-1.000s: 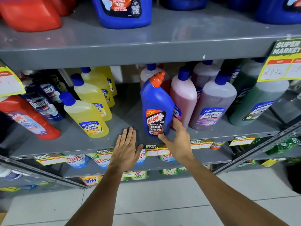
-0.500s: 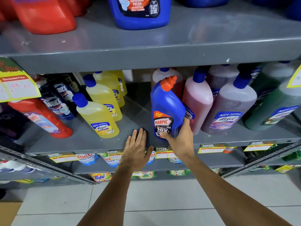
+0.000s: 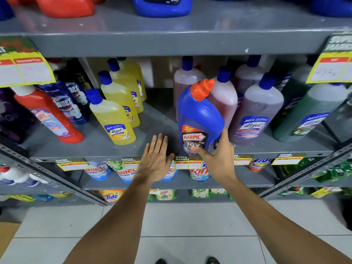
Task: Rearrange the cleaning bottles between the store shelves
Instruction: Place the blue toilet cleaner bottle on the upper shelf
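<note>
Right hand (image 3: pixel 219 161) is closed low around the base of the blue Harpic bottle (image 3: pixel 200 119), thumb across the label, fingers behind the right side; bottle is held tilted, orange cap (image 3: pixel 202 89) leaning right toward the pink bottle (image 3: pixel 224 103). Left hand (image 3: pixel 156 161) is spread flat and empty at the near edge of the middle shelf (image 3: pixel 95 147), just left of the bottle. Bottle base sits at or barely above the shelf's near edge; contact cannot be told. Risk judged: a low grip on a tall bottle leaves the top free to swing, so the cap may be knocked against the pink or purple bottle (image 3: pixel 255 113) behind, toppling that row. Slip from the hand off the near edge to the floor is also possible.
</note>
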Demonstrator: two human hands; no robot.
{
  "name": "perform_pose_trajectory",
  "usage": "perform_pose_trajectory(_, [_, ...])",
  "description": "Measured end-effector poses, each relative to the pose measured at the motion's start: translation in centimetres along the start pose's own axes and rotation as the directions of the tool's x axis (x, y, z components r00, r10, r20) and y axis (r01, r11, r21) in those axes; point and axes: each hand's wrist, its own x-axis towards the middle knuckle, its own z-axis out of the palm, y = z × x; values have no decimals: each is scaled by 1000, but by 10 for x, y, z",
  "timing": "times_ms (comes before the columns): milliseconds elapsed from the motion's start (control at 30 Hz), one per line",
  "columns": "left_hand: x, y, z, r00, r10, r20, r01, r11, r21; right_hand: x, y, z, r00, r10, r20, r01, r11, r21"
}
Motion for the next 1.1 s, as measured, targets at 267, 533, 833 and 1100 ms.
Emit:
perform_pose_trajectory(267, [-35, 39, -96, 856, 18, -516, -27, 1000, -9, -22, -78, -47, 979, -185, -79, 192, 978, 81])
perform_pose_trajectory(533, [-14, 84, -252, 589, 104, -802, -72, 995, 76, 9, -209, -92, 906, -359, -224, 392, 911, 125])
perform_pose_trajectory(833, [9, 111, -293, 818, -13, -575, 84, 992, 98, 100, -294, -140, 910, -369, -187, 377, 926, 10])
perform_pose_trajectory(1100, [4, 116, -288, 787, -51, -615, 195, 966, 169, 155, -269, -152, 976, -218, -20, 215, 972, -93])
